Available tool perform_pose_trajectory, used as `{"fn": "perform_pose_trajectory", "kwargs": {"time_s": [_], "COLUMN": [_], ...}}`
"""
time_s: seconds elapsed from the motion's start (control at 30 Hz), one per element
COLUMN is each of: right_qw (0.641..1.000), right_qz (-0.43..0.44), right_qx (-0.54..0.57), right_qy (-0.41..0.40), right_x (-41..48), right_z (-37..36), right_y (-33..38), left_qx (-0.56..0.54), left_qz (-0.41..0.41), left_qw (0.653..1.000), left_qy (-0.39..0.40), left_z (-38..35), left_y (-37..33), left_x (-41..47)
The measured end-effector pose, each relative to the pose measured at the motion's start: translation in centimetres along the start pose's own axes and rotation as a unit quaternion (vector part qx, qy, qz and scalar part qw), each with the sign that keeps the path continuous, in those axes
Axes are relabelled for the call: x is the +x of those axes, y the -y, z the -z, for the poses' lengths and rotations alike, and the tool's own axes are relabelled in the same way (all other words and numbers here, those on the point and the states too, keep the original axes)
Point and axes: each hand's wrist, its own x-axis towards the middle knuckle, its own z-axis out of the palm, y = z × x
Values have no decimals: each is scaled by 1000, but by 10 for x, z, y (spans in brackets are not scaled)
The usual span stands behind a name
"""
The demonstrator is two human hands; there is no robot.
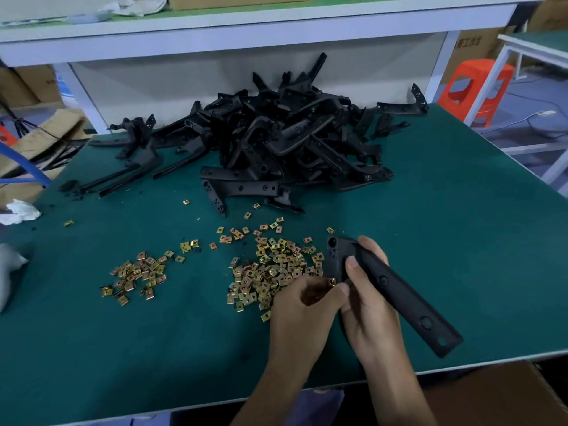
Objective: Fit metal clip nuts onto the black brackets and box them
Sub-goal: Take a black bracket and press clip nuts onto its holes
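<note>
Between my two grips sits the join that matters: the clip nut (332, 282), a small brassy square with a hole in its face, is pinched at the fingertips of the left grip (302, 305) and held right against the broad end of the bracket (408, 299). That bracket is a long black moulded bar, matt, with round bosses and holes along its flat. The right grip (372, 305) is curled round it near the broad end with the thumb on top, so the long arm juts out to the right of that grip, low over the counter (461, 210). I judge this to be the fitting step, with the nut presented to the edge; whether it is already seated I cannot tell. The next move, as I read it, calls for sliding the nut squarely over the edge until its hole lines up with a hole in the bracket, while the right grip braces against the push. Just beyond the left grip lies the main heap of clip nuts (270, 272), with a smaller scatter (138, 272) well off to its left. Far beyond both grips is the tangled pile of black brackets (276, 139) waiting their turn. Nearer than the right grip, past the counter's edge, a brown carton (491, 395) shows, probably where the finished piece goes.
</note>
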Motion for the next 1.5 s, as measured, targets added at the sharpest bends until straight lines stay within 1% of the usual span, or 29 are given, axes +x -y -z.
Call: {"fn": "perform_pose_trajectory", "kwargs": {"time_s": [0.07, 0.1, 0.13, 0.23, 0.3, 0.4, 0.43, 0.5, 0.53, 0.57, 0.6, 0.63, 0.7, 0.73, 0.77, 0.8, 0.87, 0.9, 1.03, 1.2, 1.37, 1.5], "right_qw": [999, 998, 995, 985, 981, 979, 979, 977, 976, 976, 977, 977, 978, 978, 978, 979, 979, 979, 980, 981, 987, 988], "right_qz": [-4, -8, -16, -49, -65, -79, -82, -89, -92, -94, -96, -96, -99, -101, -104, -106, -106, -106, -110, -111, -98, -100], "right_qx": [31, 58, 88, 152, 166, 169, 172, 179, 182, 182, 181, 181, 180, 179, 176, 174, 175, 175, 166, 161, 127, 113], "right_qy": [-22, -37, -50, -68, -76, -80, -79, -75, -72, -67, -62, -56, -45, -39, -32, -23, -6, -1, 10, 13, 24, 22], "right_x": [3, 5, 8, 14, 15, 15, 15, 15, 15, 14, 14, 14, 13, 13, 13, 12, 12, 11, 8, 6, 7, 6], "right_z": [1, 2, 3, 3, 2, 2, 2, 2, 2, 3, 3, 4, 5, 5, 5, 4, 3, 2, -2, -3, -4, -3], "right_y": [1, 2, 4, 9, 9, 8, 8, 8, 7, 7, 6, 6, 6, 6, 6, 6, 6, 6, 8, 8, 7, 6], "left_qx": [106, 165, 220, 369, 444, 517, 528, 528, 521, 503, 467, 412, 268, 181, 90, 9, -113, -151, -203, -207, -195, -194], "left_qz": [-72, -108, -146, -242, -251, -232, -230, -226, -221, -216, -206, -188, -134, -104, -72, -38, 29, 54, 90, 92, 95, 97], "left_qw": [991, 979, 963, 897, 860, 823, 816, 816, 821, 833, 856, 888, 952, 976, 991, 996, 989, 983, 971, 971, 975, 975], "left_qy": [35, 53, 53, -11, -2, 41, 50, 64, 73, 80, 83, 80, 70, 69, 71, 77, 91, 95, 87, 75, 42, 49], "left_z": [4, 7, 11, 19, 17, 8, 7, 4, 4, 4, 5, 7, 11, 13, 15, 16, 16, 16, 12, 10, 7, 12], "left_y": [-3, -3, -3, -7, -9, -6, -6, -9, -11, -14, -16, -19, -24, -26, -27, -28, -31, -32, -34, -35, -32, -30], "left_x": [8, 14, 23, 58, 77, 94, 96, 99, 99, 98, 96, 92, 80, 73, 67, 61, 50, 46, 37, 34, 33, 32]}}
